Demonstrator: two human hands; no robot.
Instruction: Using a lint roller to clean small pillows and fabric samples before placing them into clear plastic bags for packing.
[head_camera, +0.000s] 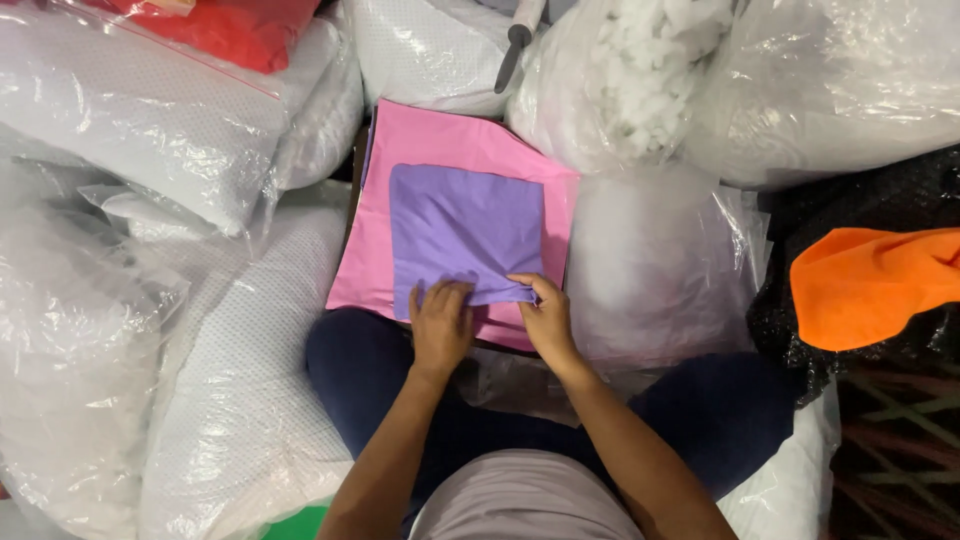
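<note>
Nearest the camera are the person's lap in dark trousers (370, 380) and a pale shirt (525, 500), with both forearms reaching forward. The left hand (440, 322) lies with its fingers curled down on the near edge of one purple cloth (465, 232). The right hand (545, 315) pinches the same edge at the near right corner, thumb and fingers closed on the fabric. The purple cloth lies flat on one larger pink cloth (455, 135), which shows around it on the left, far and right sides, just ahead of the knees.

Clear plastic bags crowd in on every side. To the left, two dotted white pillows in plastic (245, 400) press against the left leg, one nearer and one farther back. To the right, a bag of white filling (650, 265) touches the pink cloth's edge. Farther right lies one orange cloth (865, 285) on a dark surface. At the far end sit a bag of fluffy white stuffing (630, 85), one dark-tipped tool handle (515, 45), and one red bundle (225, 30) in plastic at the far left.
</note>
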